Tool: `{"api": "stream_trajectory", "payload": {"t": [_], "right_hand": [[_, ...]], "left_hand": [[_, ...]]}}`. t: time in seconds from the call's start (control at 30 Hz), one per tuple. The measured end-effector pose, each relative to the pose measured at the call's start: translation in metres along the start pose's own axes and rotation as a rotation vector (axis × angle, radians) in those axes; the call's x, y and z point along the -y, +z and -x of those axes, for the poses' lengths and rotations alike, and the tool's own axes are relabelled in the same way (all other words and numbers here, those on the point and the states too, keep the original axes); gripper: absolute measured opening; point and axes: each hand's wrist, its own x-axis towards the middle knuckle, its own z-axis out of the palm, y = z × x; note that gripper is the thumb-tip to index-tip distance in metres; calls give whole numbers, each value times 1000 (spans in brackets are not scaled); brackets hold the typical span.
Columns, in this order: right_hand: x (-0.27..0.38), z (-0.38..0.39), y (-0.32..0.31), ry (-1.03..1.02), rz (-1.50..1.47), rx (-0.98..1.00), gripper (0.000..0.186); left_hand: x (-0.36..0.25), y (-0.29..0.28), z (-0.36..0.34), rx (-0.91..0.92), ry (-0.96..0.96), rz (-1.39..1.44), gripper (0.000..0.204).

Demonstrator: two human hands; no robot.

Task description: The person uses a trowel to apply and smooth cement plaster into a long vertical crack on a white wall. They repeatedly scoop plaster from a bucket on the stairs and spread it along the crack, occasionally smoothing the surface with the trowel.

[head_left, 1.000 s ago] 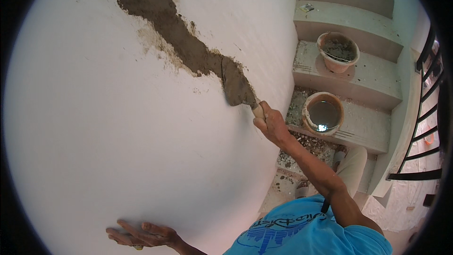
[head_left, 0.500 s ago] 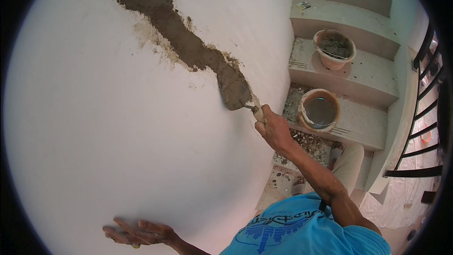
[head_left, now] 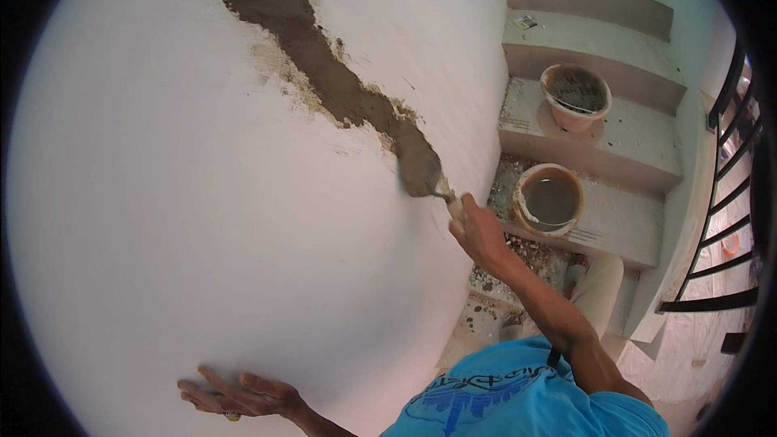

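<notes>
My right hand [head_left: 481, 235] is wrapped round the pale handle of a trowel [head_left: 422, 178]. Its blade lies against the lower end of a band of wet grey mortar [head_left: 332, 85], which runs down a white wall [head_left: 202, 259] from the upper left. Ragged, crusty edges line the band. At the lower left my left hand [head_left: 243, 395] has its fingers stretched out and apart, by the wall, with a ring on one finger. Nothing is in that hand. Whether its palm touches the wall is hard to tell.
Right of the wall, stairs [head_left: 595, 28] climb away. On one step stands a bucket of mortar [head_left: 576, 91]; on the step below, a bucket of greyish water [head_left: 550, 200]. Mortar crumbs [head_left: 534, 263] litter the lower steps. A black railing [head_left: 712, 222] borders the right side.
My right hand and the trowel have shifted slightly down and to the right in the picture. The wall and stairs have also shifted a little in view. My left hand stays nearly put.
</notes>
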Motion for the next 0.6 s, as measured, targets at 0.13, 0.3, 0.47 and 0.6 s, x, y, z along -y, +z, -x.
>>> {"api": "stream_trajectory", "payload": {"t": [0.13,0.3,0.47,0.6], "right_hand": [[-23,21,-2,38,-4,17,31],[44,-1,-38,-94,-119,-18,30],[84,-36,-38,-243,-99,-66,34],[52,-27,-18,-167,-27,12,40]], "left_hand": [[-1,-6,-1,16,11,-20,51],[2,-5,3,23,-8,-42,51],[6,-2,4,37,-39,-50,53],[7,-4,2,87,14,-105,54]]}}
